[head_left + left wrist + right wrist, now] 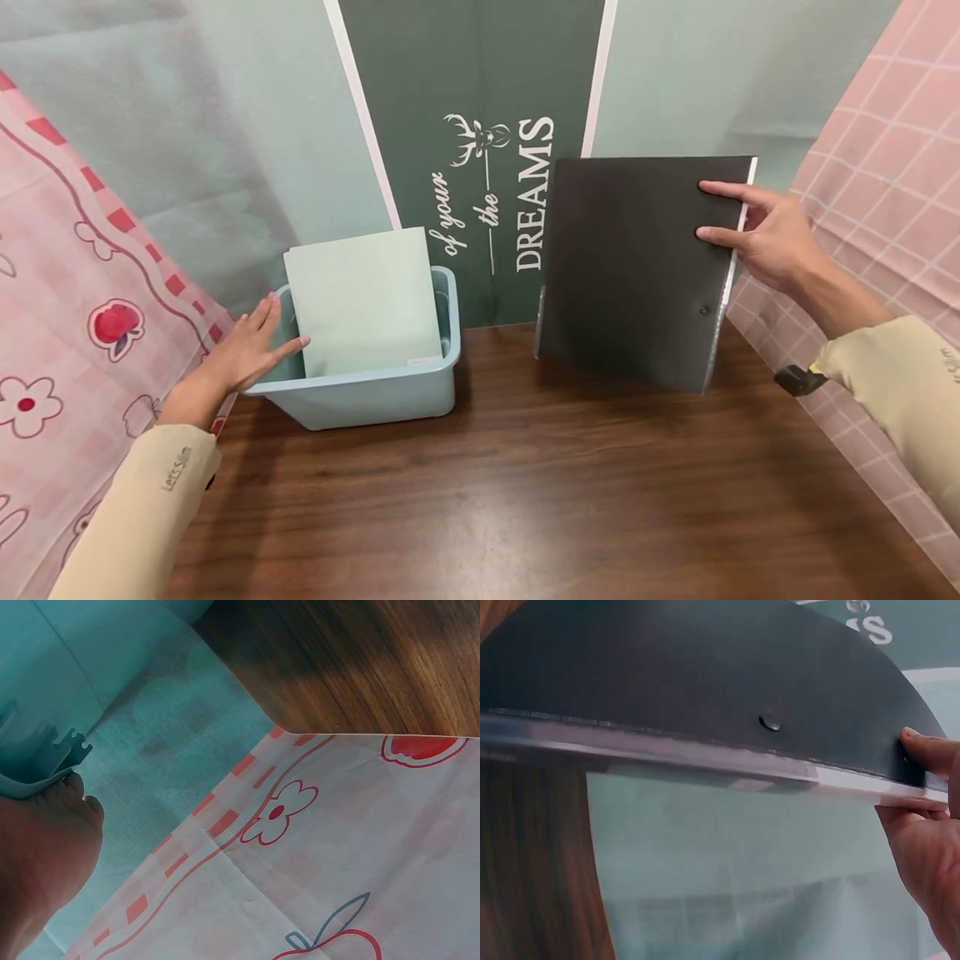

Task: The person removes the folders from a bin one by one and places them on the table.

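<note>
In the head view, a pale blue plastic bin (pixel 367 408) stands on the left half of the brown table. Light green folders (pixel 363 300) stick up out of it, leaning back. My left hand (pixel 243 354) rests at the bin's left rim, fingers extended and thumb reaching towards the folders; the left wrist view catches the hand's edge beside the bin. To the right, a black folder (pixel 630 275) stands upright, its lower edge close to the tabletop. My right hand (pixel 780 237) pinches its right edge, a pale strip, near the top corner. A small round stud (pixel 769 722) shows on the cover.
A green wall cloth (pixel 487 75) with white lettering hangs behind the table (pixel 480 500). Pink patterned cloth (pixel 67 333) borders the left side, and pink checked cloth (pixel 862 192) the right. A dark object (pixel 799 380) shows under the right cuff.
</note>
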Action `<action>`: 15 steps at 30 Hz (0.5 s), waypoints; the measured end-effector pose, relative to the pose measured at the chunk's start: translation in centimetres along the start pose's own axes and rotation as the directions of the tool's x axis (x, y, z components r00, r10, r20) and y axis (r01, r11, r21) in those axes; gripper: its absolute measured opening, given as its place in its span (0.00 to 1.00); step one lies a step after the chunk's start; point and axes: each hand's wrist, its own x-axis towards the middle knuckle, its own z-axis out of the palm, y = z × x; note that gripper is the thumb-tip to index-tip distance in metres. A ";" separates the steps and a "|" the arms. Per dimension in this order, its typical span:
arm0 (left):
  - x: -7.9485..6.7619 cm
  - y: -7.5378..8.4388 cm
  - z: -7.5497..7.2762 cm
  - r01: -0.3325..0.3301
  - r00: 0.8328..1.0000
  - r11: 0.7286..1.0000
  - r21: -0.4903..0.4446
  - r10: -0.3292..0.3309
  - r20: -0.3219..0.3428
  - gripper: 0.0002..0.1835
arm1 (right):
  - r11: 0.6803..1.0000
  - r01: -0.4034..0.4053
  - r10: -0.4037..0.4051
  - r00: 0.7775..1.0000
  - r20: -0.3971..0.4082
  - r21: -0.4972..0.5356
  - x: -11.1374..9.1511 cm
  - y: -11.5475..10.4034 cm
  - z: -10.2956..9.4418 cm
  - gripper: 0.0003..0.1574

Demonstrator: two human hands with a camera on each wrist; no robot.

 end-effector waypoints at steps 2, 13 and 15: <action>-0.1 -0.1 0.0 0.006 1.000 1.000 -0.005 -0.006 0.005 0.56 | 0.998 -0.004 0.004 1.000 0.004 -0.061 0.0 0.4 -0.4 0.43; -0.2 -0.1 0.1 0.001 1.000 1.000 -0.008 -0.001 0.002 0.56 | 0.848 -0.061 0.045 0.998 -0.044 -0.526 -0.7 1.9 -3.5 0.40; -0.2 0.0 0.0 0.000 1.000 1.000 -0.008 0.000 0.002 0.56 | 0.825 -0.058 0.039 0.998 -0.045 -0.562 -0.7 2.2 -4.0 0.40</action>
